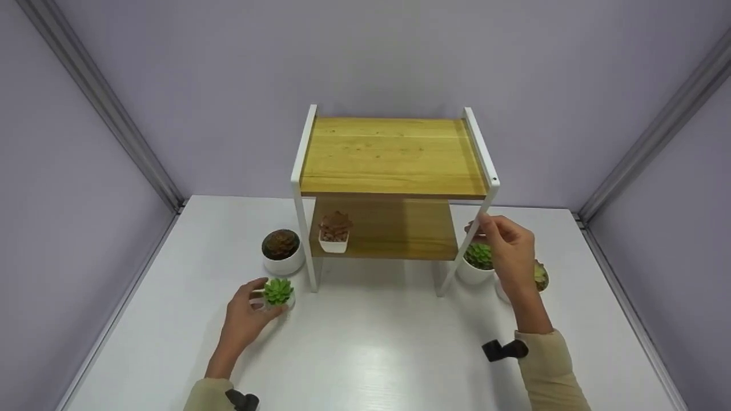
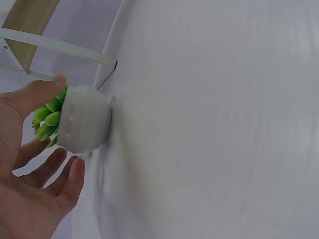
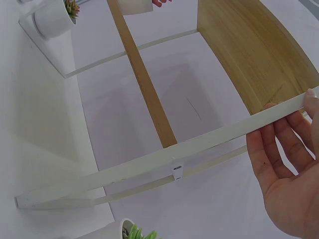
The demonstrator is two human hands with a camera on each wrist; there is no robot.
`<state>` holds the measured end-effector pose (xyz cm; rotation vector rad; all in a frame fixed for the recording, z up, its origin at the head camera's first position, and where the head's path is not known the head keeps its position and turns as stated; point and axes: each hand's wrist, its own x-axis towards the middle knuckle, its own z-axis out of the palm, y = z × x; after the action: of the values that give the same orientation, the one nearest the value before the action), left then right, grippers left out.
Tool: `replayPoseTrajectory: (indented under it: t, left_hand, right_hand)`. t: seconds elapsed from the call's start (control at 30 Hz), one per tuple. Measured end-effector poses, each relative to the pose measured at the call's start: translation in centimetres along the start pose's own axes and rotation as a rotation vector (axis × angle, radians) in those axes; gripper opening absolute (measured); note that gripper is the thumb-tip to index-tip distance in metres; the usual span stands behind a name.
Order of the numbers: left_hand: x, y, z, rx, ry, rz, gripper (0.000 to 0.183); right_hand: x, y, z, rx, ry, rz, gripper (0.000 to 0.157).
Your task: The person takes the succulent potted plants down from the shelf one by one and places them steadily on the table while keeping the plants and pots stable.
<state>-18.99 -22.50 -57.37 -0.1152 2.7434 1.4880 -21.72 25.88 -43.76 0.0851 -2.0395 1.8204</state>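
Observation:
A small potted succulent [image 1: 278, 292] with bright green leaves stands on the white table, left of the shelf. My left hand [image 1: 246, 314] curls around it; in the left wrist view the thumb lies at the white pot [image 2: 83, 119] near its rim, the other fingers on the opposite side. With thumb and fingers, my right hand [image 1: 513, 251] holds the white side frame [image 3: 214, 139] of the two-tier wooden shelf [image 1: 394, 154], just below the top board. Its fingers reach behind the bar in the right wrist view.
A reddish succulent in a square white pot [image 1: 334, 242] sits on the lower board's left end. Behind my left hand stands a round pot with a dark plant [image 1: 282, 257]. On the right are a green potted succulent [image 1: 477, 265] and another potted plant [image 1: 539, 277], partly behind my right hand.

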Motion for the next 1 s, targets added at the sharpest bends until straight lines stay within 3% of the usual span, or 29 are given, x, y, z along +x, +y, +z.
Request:
replayPoseTrajectory:
  t: [0.33,1.0]
  left_hand:
    - [-1.1,2.5,-0.4,0.044,0.031,0.068,0.080]
    - [-2.2,5.5,-1.0,0.061,0.108,0.141,0.076]
  right_hand:
    - [-0.1,-0.2,0.1,-0.014,0.013,0.007,0.035]
    - [-0.1,-0.1,0.1,-0.002,0.013,0.010,0.037]
